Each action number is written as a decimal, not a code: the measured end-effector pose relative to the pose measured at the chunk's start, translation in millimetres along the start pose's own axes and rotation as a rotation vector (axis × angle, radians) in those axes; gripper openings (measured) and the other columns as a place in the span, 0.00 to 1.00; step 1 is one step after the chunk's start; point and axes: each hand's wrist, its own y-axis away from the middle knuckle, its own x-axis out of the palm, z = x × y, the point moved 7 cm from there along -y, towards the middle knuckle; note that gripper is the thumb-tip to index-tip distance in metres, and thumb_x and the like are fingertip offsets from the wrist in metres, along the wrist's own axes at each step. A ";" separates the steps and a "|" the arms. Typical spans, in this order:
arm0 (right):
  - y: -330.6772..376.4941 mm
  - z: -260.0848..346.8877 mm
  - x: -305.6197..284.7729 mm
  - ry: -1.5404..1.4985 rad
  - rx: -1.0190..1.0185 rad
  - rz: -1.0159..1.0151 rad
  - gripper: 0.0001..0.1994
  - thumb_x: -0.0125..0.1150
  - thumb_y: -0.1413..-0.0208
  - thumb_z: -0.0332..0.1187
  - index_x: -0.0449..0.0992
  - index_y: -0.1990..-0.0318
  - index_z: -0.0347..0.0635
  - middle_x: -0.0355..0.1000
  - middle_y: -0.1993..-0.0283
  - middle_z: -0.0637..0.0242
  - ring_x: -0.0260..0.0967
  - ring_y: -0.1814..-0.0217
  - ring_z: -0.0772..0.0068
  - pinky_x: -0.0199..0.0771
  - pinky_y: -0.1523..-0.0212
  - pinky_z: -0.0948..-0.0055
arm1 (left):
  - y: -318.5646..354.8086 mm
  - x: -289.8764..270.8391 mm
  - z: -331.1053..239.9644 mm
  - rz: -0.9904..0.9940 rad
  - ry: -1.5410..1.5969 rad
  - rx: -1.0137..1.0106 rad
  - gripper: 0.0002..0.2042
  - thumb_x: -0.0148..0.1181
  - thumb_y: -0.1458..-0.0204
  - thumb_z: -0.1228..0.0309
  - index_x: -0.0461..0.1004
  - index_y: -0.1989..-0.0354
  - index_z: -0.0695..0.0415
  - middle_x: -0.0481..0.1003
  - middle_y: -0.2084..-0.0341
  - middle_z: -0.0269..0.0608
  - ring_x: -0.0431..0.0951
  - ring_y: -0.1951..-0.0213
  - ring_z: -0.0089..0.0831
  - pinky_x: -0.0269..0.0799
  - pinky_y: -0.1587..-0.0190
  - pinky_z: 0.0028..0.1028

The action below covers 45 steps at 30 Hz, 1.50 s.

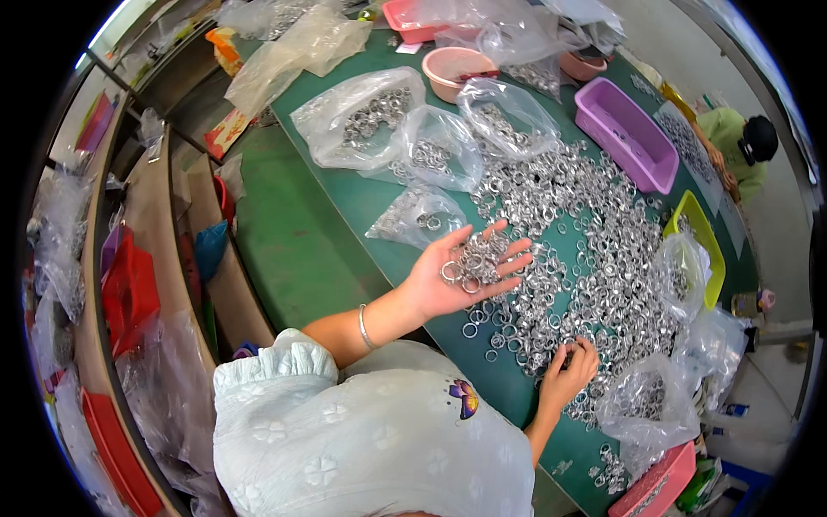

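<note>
My left hand [465, 271] is held palm up above the green table [362, 207], fingers spread, with a small heap of silvery metal rings [479, 258] lying on the palm. A thin bangle circles that wrist. A wide pile of loose metal rings [594, 250] covers the table to the right of it. My right hand [568, 375] rests on the near edge of this pile, its fingers curled down and pinching some rings. Whether it grips one ring or several is hidden by the fingers.
Clear plastic bags of rings [370, 116] lie beyond the pile, with more bags [646, 401] near my right hand. A purple tray [624, 133], a yellow-green tray [693, 233], pink bowls [457, 69] and a pink tray [659, 482] stand around. Another person [741, 146] works at the far right. Shelves [129, 284] run along the left.
</note>
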 end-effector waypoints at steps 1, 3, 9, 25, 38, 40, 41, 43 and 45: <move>0.8 -0.2 0.2 0.000 0.001 -0.002 0.06 0.54 0.49 0.31 0.68 0.71 0.38 0.66 0.56 0.60 0.60 0.51 0.56 0.55 0.50 0.59 | 0.8 0.1 -0.4 0.001 0.006 -0.001 0.20 0.33 0.41 0.58 0.61 0.43 0.49 0.55 0.40 0.47 0.53 0.38 0.46 0.51 0.40 0.49; 2.2 -4.0 2.1 -0.013 0.005 0.008 0.07 0.54 0.49 0.32 0.68 0.72 0.38 0.66 0.55 0.60 0.60 0.51 0.55 0.55 0.50 0.59 | 3.7 -5.5 -1.6 -0.032 -0.047 -0.005 0.16 0.39 0.42 0.61 0.65 0.49 0.51 0.63 0.50 0.45 0.65 0.49 0.39 0.67 0.52 0.39; 2.6 -3.2 3.6 -0.016 -0.016 0.014 0.07 0.54 0.50 0.32 0.68 0.72 0.38 0.66 0.56 0.60 0.59 0.50 0.56 0.54 0.50 0.58 | 15.8 -26.2 -5.8 -0.203 -0.092 -0.014 0.11 0.45 0.44 0.64 0.67 0.55 0.53 0.67 0.61 0.43 0.68 0.71 0.27 0.67 0.74 0.24; 1.6 -1.1 1.1 -0.031 -0.017 0.003 0.06 0.55 0.51 0.31 0.68 0.72 0.38 0.66 0.55 0.61 0.59 0.51 0.56 0.54 0.49 0.59 | 79.2 6.1 -109.0 -0.356 -0.227 0.558 0.14 0.45 0.45 0.66 0.64 0.51 0.52 0.68 0.58 0.46 0.69 0.71 0.29 0.67 0.73 0.25; 5.8 -5.3 2.3 0.003 -0.009 -0.028 0.07 0.56 0.50 0.32 0.68 0.73 0.38 0.66 0.56 0.59 0.60 0.51 0.55 0.55 0.49 0.58 | 33.4 14.0 -251.8 -0.354 -0.052 0.957 0.13 0.43 0.48 0.69 0.65 0.57 0.62 0.68 0.59 0.52 0.69 0.58 0.46 0.69 0.57 0.46; 3.4 -6.9 3.1 0.019 -0.016 -0.025 0.07 0.57 0.51 0.32 0.69 0.72 0.38 0.67 0.56 0.59 0.60 0.51 0.54 0.56 0.50 0.58 | 18.2 43.8 -281.8 -0.224 -0.359 1.179 0.19 0.35 0.47 0.69 0.58 0.49 0.68 0.59 0.47 0.61 0.59 0.45 0.54 0.44 0.42 0.59; 3.1 -5.1 2.9 -0.003 -0.007 -0.022 0.07 0.57 0.52 0.31 0.69 0.72 0.38 0.67 0.56 0.59 0.61 0.51 0.54 0.56 0.50 0.59 | 13.5 48.7 -293.7 -0.173 -0.420 1.193 0.22 0.33 0.48 0.68 0.55 0.47 0.70 0.56 0.44 0.61 0.55 0.41 0.53 0.39 0.40 0.58; -2.5 4.2 2.7 -0.012 -0.052 -0.021 0.06 0.59 0.53 0.30 0.70 0.71 0.40 0.67 0.55 0.61 0.61 0.51 0.56 0.57 0.51 0.60 | 12.7 31.8 -339.3 -0.130 -0.502 1.249 0.23 0.35 0.49 0.70 0.54 0.46 0.73 0.56 0.43 0.60 0.54 0.41 0.53 0.41 0.39 0.57; -2.8 0.4 3.5 -0.008 -0.025 -0.017 0.06 0.60 0.53 0.30 0.70 0.70 0.40 0.67 0.55 0.62 0.61 0.51 0.56 0.56 0.51 0.61 | 10.9 21.4 -325.7 -0.254 -0.459 1.364 0.21 0.41 0.51 0.75 0.57 0.45 0.60 0.56 0.43 0.58 0.55 0.41 0.54 0.44 0.40 0.57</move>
